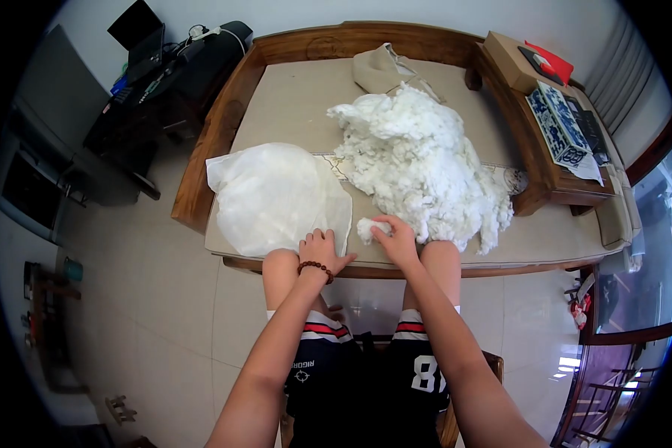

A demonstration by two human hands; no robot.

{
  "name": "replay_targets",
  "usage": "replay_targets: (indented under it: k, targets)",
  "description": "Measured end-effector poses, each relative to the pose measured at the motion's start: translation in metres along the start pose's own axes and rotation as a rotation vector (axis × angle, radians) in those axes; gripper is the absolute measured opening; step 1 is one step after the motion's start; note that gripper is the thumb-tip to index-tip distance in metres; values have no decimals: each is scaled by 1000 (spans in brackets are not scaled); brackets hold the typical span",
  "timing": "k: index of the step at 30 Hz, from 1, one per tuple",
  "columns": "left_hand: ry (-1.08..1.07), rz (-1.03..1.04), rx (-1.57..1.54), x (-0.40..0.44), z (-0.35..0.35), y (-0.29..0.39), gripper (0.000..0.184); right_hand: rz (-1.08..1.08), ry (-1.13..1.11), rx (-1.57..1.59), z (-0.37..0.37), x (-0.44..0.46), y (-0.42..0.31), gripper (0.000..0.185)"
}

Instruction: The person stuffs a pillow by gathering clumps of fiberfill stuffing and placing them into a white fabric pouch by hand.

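Sitting with bare knees against a wooden bench (425, 33), a person in black shorts (358, 407) with striped white hems works with both hands just above the knees; 12 o'clock is straight ahead of the sitter. At 11 o'clock, the left hand (321, 249), a brown beaded bracelet (316, 265) at its wrist, lies palm down with fingers apart and thumb out to the side, its fingertips at the near edge of a white cloth bag (276, 198). Toward 1 o'clock, the right hand (398, 240) pinches a small tuft (366, 230) of white stuffing between thumb and fingers, just beside the bag's near right corner. The rounded, full-looking bag spreads at 11 o'clock over the bench's beige cushion (291, 89); whether its mouth is open cannot be told. Beyond the right hand, at 1 o'clock, a loose, lumpy pile (433, 172) of the same white fluff rises from the cushion, covering part of a patterned strip (330, 164). Farther along that bearing, a wooden side table (537, 190) carries a blue-and-white box (556, 123) and, behind it, a cardboard box (504, 63) topped by a red item (552, 61). Past the pile at 12 o'clock, a crumpled beige cloth (377, 69) lies near the bench's backrest. Farthest off at 11 o'clock, an open laptop (137, 26) sits on a dark stand (127, 119) among cables.
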State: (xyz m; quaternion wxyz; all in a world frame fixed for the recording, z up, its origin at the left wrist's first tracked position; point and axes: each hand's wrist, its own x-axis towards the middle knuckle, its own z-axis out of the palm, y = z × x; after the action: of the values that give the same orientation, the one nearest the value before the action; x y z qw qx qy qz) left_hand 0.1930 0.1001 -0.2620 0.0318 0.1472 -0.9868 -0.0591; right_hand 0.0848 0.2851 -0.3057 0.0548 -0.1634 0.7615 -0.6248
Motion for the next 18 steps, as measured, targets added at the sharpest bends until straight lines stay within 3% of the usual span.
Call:
replay_targets:
  k: [4,6,7,9,10,12,13,14,16,18]
  targets:
    - [24,43,17,13,34,-18,31,27,-37,-3,-4,-1,-1,26]
    - [69,-137,-503,22,36,-21,29,127,-131,14,-6,-1,-3,26]
    - [69,-134,-503,23,35,-20,29,127,-128,14,-6,-1,-4,26]
    - [74,-91,-990,25,34,-19,21,132,-224,196,-5,-1,-7,26]
    - [74,-91,-990,21,24,-14,21,132,-224,196,-7,-3,-19,26]
    - [26,140,-1104,13,7,-5,14,167,-488,173,-12,-5,-40,34]
    - [39,246,-1059,11,8,-5,14,167,-488,173,-10,-6,-37,34]
    - [39,247,-1059,10,5,-4,14,206,-580,312,-6,-8,-32,39]
    - [130,394,-853,2,-9,2,17,254,-671,452,-4,-10,-28,44]
    - [196,407,-760,-7,-28,13,20,206,-689,536,-1,-9,-29,50]
